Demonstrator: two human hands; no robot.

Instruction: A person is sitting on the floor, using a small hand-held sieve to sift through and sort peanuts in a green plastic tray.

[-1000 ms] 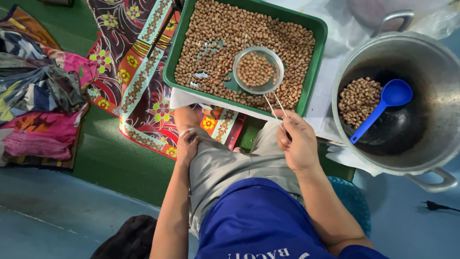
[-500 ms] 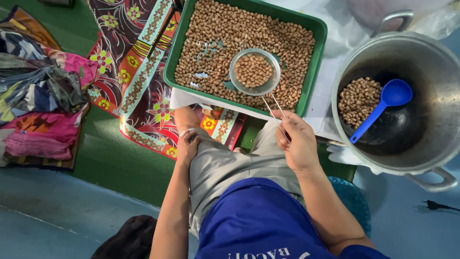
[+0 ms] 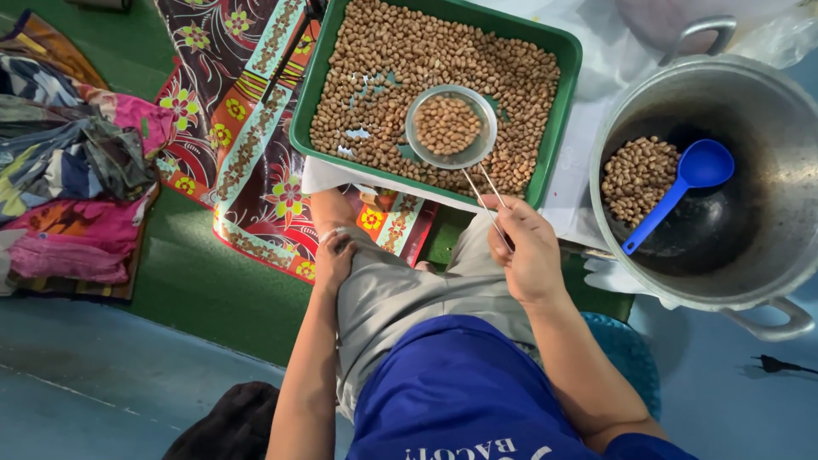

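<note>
Green floor matting lies under us, with a flowered cloth spread over it so the green tray of peanuts sits on a clean surface. We keep our right hand closed around the wire handle of a small mesh strainer, holding it level over the tray so its load of peanuts cannot tip out. Our left hand rests on our knee with fingers curled, holding nothing, and steadies us. Just right of the tray stands a big metal pot with a blue ladle leaning inside.
</note>
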